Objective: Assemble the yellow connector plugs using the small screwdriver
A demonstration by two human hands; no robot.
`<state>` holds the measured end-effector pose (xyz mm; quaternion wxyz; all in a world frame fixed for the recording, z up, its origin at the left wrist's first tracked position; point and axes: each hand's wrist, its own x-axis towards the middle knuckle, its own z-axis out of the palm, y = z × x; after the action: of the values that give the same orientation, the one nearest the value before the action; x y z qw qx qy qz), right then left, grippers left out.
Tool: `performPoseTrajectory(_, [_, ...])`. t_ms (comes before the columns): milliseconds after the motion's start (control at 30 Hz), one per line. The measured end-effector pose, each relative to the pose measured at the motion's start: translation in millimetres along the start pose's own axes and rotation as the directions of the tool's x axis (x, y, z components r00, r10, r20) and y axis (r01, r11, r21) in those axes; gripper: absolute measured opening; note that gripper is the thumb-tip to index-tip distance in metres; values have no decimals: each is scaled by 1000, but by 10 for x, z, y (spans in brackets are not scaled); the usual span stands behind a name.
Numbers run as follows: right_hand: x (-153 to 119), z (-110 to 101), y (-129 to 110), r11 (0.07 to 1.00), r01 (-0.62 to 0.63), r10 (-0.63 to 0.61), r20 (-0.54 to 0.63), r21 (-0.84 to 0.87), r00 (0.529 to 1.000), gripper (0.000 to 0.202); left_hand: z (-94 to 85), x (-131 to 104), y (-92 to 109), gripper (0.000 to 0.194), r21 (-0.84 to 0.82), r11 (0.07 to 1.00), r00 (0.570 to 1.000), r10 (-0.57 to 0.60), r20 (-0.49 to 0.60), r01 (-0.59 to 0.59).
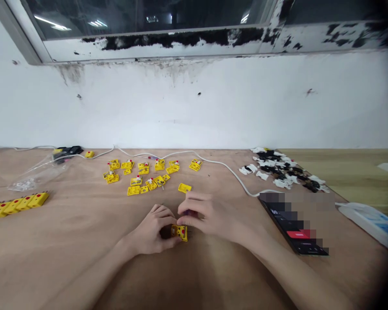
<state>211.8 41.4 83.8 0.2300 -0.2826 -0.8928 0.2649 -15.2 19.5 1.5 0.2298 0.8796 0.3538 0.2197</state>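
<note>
One yellow block (181, 235), red-dotted, is pinched by the left hand (155, 229); right hand (211, 214) grips a purple object (189, 212).

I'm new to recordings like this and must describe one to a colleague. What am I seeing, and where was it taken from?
There is no machine here: a person works with two bare hands. The single picture comes from a camera worn on the head, looking forward and down, so the forearms enter from below.

The left hand holds a yellow block with a red spot. The right hand, just above it, grips something dark, mostly hidden by the fingers.

On the table, yellow parts lie beyond the hands. At the left are a row of yellow blocks and a clear bag; at the right, a phone and black and white pieces.
</note>
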Motion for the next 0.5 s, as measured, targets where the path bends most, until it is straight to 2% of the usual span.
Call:
performPoseTrajectory(133, [2,23,-7,998,11,-13,28,69,1000,39,-12,-2,6,28,0,1000,1000,-12,0,12])
performPoseTrajectory(267, [7,29,-16,1000,-28,28,14,7,1000,24,-8,-6,6,29,-3,1000,1000,-6,1,6])
performPoseTrajectory(400, [2,3,-22,998,14,-18,57,59,998,41,-2,-8,4,28,3,1000,1000,-10,-3,10])
performPoseTrajectory(500, [4,1,-27,999,-9,7,43,52,999,24,3,-7,-8,29,8,1000,1000,-2,3,2])
